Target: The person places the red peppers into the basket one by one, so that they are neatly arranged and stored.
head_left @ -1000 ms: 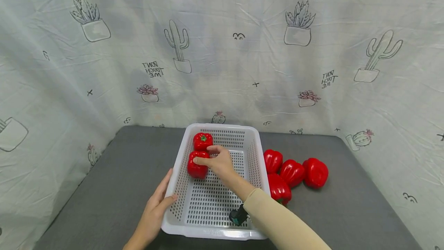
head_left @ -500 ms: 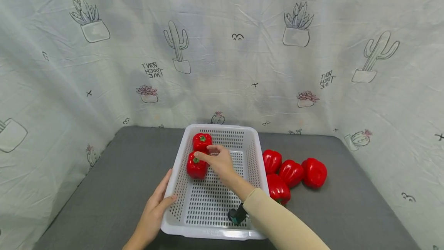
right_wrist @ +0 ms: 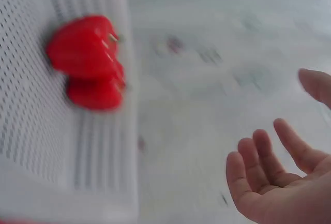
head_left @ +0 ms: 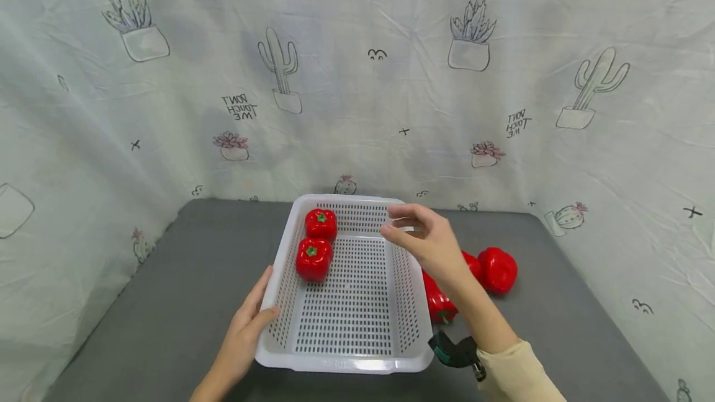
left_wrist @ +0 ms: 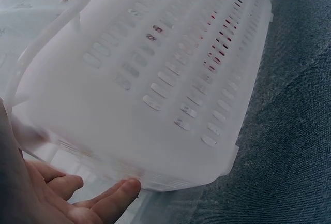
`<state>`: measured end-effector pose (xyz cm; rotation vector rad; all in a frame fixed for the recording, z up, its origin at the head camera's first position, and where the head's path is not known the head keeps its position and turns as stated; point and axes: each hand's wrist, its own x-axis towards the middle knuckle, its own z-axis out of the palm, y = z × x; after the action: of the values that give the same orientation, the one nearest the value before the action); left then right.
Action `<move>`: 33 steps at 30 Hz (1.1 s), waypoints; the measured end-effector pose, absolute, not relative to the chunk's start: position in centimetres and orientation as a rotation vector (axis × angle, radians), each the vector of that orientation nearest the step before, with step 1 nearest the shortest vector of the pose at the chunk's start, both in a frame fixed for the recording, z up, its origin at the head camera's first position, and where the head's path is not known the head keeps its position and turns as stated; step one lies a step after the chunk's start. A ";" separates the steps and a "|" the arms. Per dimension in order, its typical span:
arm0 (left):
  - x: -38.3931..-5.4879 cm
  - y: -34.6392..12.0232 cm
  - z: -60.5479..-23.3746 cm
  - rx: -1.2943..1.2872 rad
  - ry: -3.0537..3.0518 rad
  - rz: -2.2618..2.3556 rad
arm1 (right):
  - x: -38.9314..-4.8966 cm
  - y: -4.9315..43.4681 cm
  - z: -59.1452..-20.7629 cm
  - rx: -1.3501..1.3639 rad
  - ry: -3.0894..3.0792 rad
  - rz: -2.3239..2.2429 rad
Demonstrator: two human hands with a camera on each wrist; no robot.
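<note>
A white plastic basket (head_left: 343, 363) with slotted walls stands on the table. My left hand (head_left: 240, 337) holds its left side, thumb over the rim and fingers along the outside; the left wrist view shows those fingers (left_wrist: 111, 203) beside the basket wall. Two red bell peppers sit inside along the left wall: a back pepper (head_left: 321, 224) and a front pepper (head_left: 314, 259), stems up. Above the right rim, my right hand (head_left: 427, 241) is raised with nothing in it, its fingers loosely bent and thumb apart. The right wrist view is blurred.
Right of the basket lie more red bell peppers, including a far-right pepper (head_left: 498, 270) and one pepper (head_left: 438, 299) against the basket wall; the right forearm partly hides the group. A grey cloth (head_left: 151, 303) covers the table. A printed curtain (head_left: 346, 79) hangs behind.
My right hand has let go of the front pepper in the basket and moved right, up over the right rim. My left hand stays on the basket; the view has shifted slightly.
</note>
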<state>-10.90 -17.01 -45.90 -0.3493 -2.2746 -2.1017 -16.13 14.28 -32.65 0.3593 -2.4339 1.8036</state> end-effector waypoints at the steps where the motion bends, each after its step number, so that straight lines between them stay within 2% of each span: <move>1: -11.0 -17.0 -45.9 -0.352 -2.278 -2.099 | -15.5 15.5 -32.7 0.323 -2.423 1.783; 7: -11.2 -17.0 -45.9 -0.368 -2.273 -2.101 | -12.6 20.4 -36.0 -0.045 -2.345 1.658; 13: -11.4 -17.1 -45.9 -0.356 -2.273 -2.099 | -11.7 21.8 -40.4 -0.342 -2.337 1.577; 23: -11.4 -17.1 -45.8 -0.347 -2.283 -2.109 | -11.1 21.9 -44.9 -0.308 -2.410 1.395; 33: -11.2 -17.2 -45.9 -0.354 -2.327 -2.084 | -11.1 20.4 -46.9 -0.214 -2.391 1.258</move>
<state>-11.25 -17.16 -45.92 -0.3535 -2.3270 -2.0840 -11.07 20.44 -46.89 -0.2144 -2.3911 1.2578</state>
